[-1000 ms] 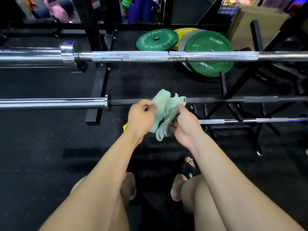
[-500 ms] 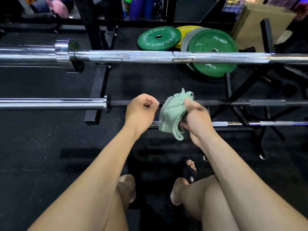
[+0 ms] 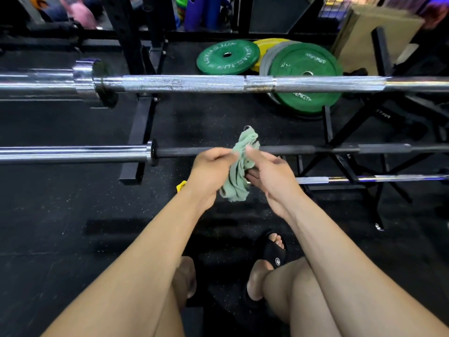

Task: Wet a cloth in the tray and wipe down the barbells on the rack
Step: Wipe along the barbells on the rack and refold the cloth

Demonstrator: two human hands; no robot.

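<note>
So I've got the crumpled pale green cloth (image 3: 239,166) bunched up between both hands, right in front of the thin black-shafted barbell with the chrome sleeve (image 3: 213,150). My left hand (image 3: 210,171) is pinching the cloth's upper edge with curled fingers, and my right hand (image 3: 269,173) has its thumb on top and fingers curled under the wad.

Stuff I figure could go sideways: the cloth's a loose lump with a tail hanging down, so if I let go with one hand to wrap it on the bar, it could slip and land on the gritty black rubber floor (image 3: 73,215). Then I'd be smearing dust on the shaft. Can't tell how wet it is either, could drip near my black slide sandal (image 3: 273,251). The thick knurled silver barbell (image 3: 194,83) above hangs just behind, easy to knock knuckles on.
</note>
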